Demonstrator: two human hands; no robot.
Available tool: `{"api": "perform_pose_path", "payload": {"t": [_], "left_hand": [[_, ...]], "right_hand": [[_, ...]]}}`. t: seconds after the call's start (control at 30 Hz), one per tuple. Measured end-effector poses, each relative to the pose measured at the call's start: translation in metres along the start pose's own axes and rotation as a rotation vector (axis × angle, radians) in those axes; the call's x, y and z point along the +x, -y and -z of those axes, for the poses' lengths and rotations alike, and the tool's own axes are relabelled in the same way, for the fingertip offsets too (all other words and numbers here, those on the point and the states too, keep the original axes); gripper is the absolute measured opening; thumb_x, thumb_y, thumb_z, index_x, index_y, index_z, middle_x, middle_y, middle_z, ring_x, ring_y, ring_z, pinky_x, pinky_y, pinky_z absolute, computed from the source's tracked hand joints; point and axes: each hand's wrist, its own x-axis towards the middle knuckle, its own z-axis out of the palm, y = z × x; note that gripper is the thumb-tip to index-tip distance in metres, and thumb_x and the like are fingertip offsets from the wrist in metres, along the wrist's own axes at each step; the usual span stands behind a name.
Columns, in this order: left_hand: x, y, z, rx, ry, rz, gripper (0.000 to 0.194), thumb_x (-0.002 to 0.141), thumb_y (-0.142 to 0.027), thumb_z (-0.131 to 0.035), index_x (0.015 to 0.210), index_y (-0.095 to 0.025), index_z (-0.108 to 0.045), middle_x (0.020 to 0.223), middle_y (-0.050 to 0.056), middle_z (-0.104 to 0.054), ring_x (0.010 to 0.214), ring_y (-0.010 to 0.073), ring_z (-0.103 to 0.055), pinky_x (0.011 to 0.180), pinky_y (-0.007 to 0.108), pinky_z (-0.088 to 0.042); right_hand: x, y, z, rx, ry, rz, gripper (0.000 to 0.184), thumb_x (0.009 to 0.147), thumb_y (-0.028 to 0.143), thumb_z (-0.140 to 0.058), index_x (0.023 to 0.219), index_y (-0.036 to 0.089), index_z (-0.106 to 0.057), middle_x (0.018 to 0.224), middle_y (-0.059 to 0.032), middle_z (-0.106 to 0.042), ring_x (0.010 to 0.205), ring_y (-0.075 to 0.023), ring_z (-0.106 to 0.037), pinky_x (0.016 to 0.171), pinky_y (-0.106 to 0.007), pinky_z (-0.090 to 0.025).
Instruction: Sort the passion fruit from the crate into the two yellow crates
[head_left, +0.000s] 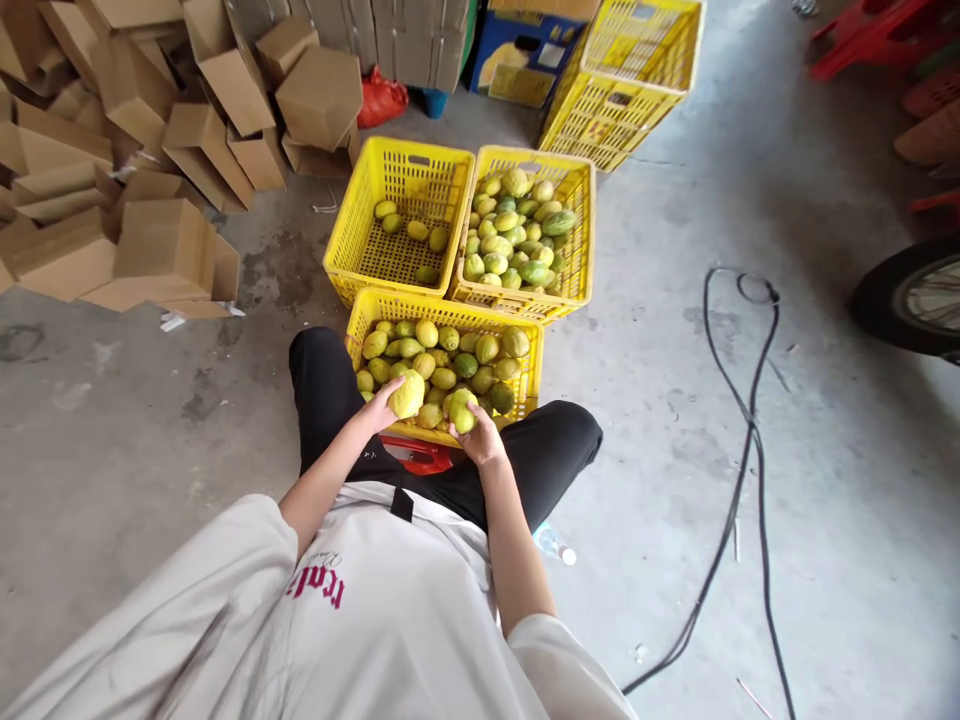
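Left hand (381, 405) grips one fruit (407, 394); right hand (481, 438) grips a second fruit (459, 409). Both are held over the near crate (534, 372), set between the knees (319, 358), apparently for easy reach.

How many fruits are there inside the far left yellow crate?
5: two fruits at left, one central fruit, one fruit at right, one fruit in front. The near wall may hide more.

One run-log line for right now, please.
left hand: holds yellow fruit | right hand: holds yellow-green fruit | near crate: many fruits | far-left crate: few | far-right crate: many
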Motion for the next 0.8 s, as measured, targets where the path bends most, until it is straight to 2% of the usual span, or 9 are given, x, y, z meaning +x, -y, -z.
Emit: {"api": "perform_pose_path", "payload": {"t": [0.07,0.13,0.2,0.27,0.4,0.53,0.6,0.67,0.8], "left_hand": [[-0.002,0.002,0.002,-0.008,0.01,-0.023,0.044,0.107,-0.038,-0.096,0.145,-0.019,-0.085,0.13,0.018,-0.097,0.137,0.0422,-0.096,0.124,0.057,-0.078],[-0.005,0.001,0.001,-0.008,0.017,-0.045,0.037,0.105,-0.034,-0.095,0.137,-0.019,-0.084,0.124,0.017,-0.097,0.132,0.0429,-0.097,0.121,0.057,-0.079],[-0.008,-0.001,-0.004,-0.001,0.002,-0.058,0.024,0.105,-0.03,-0.088,0.125,-0.018,-0.083,0.116,0.018,-0.096,0.128,0.0424,-0.098,0.118,0.055,-0.079],[-0.012,-0.004,-0.011,-0.012,-0.015,-0.056,0.02,0.106,-0.03,-0.081,0.122,-0.016,-0.083,0.113,0.019,-0.096,0.125,0.0423,-0.098,0.115,0.053,-0.08],[-0.017,-0.007,-0.017,-0.126,0.042,-0.042,0.043,0.104,-0.036,-0.07,0.142,-0.018,-0.083,0.125,0.02,-0.097,0.131,0.046,-0.097,0.116,0.062,-0.079],[-0.016,-0.005,-0.015,-0.201,0.085,-0.016,0.056,0.097,-0.028,-0.066,0.152,-0.02,-0.078,0.133,0.017,-0.097,0.138,0.0473,-0.095,0.127,0.069,-0.074],[-0.014,-0.004,-0.014,-0.196,0.077,-0.002,0.054,0.1,-0.027,-0.067,0.153,-0.02,-0.078,0.132,0.016,-0.097,0.14,0.0465,-0.095,0.13,0.069,-0.072],[-0.013,-0.004,-0.014,-0.164,0.045,-0.003,0.047,0.105,-0.027,-0.07,0.151,-0.019,-0.079,0.127,0.016,-0.096,0.139,0.044,-0.095,0.13,0.065,-0.073],[-0.013,-0.005,-0.014,-0.044,-0.067,-0.006,0.03,0.116,-0.036,-0.075,0.135,-0.016,-0.086,0.108,0.015,-0.093,0.123,0.0389,-0.095,0.12,0.054,-0.078]], "right_hand": [[-0.004,-0.006,-0.002,-0.031,0.033,0.015,0.042,0.085,0.021,-0.103,0.118,0.031,-0.079,0.106,-0.0004,-0.094,0.082,-0.025,-0.092,0.063,-0.031,-0.079],[-0.005,-0.009,-0.005,-0.06,0.063,0.035,0.046,0.084,0.021,-0.105,0.12,0.031,-0.078,0.112,-0.001,-0.095,0.087,-0.026,-0.093,0.067,-0.032,-0.08],[-0.004,-0.009,-0.008,-0.071,0.079,0.045,0.042,0.089,0.031,-0.104,0.122,0.031,-0.078,0.115,-0.0037,-0.096,0.094,-0.0293,-0.095,0.071,-0.036,-0.082],[-0.003,-0.005,-0.01,-0.054,0.08,0.044,0.035,0.095,0.042,-0.098,0.122,0.03,-0.079,0.113,-0.007,-0.095,0.102,-0.0339,-0.096,0.075,-0.041,-0.084],[-0.006,0.002,-0.015,0.027,0.052,0.053,0.037,0.091,0.04,-0.079,0.126,0.027,-0.08,0.109,-0.0103,-0.094,0.119,-0.0416,-0.096,0.093,-0.056,-0.086],[-0.008,0.001,-0.019,0.06,0.012,0.085,0.045,0.084,0.034,-0.071,0.128,0.03,-0.078,0.109,-0.0096,-0.093,0.127,-0.0435,-0.094,0.109,-0.069,-0.082],[-0.008,0.0,-0.02,0.078,-0.011,0.084,0.039,0.086,0.033,-0.072,0.125,0.03,-0.077,0.106,-0.0086,-0.092,0.125,-0.0428,-0.094,0.109,-0.068,-0.082],[-0.006,0.0,-0.019,0.082,-0.041,0.085,0.03,0.09,0.034,-0.077,0.12,0.031,-0.076,0.1,-0.0063,-0.088,0.119,-0.0406,-0.094,0.103,-0.063,-0.084],[-0.006,0.001,-0.017,0.009,-0.081,0.111,0.027,0.092,0.04,-0.09,0.113,0.032,-0.074,0.094,-0.0016,-0.086,0.104,-0.0356,-0.093,0.09,-0.052,-0.086]]}}
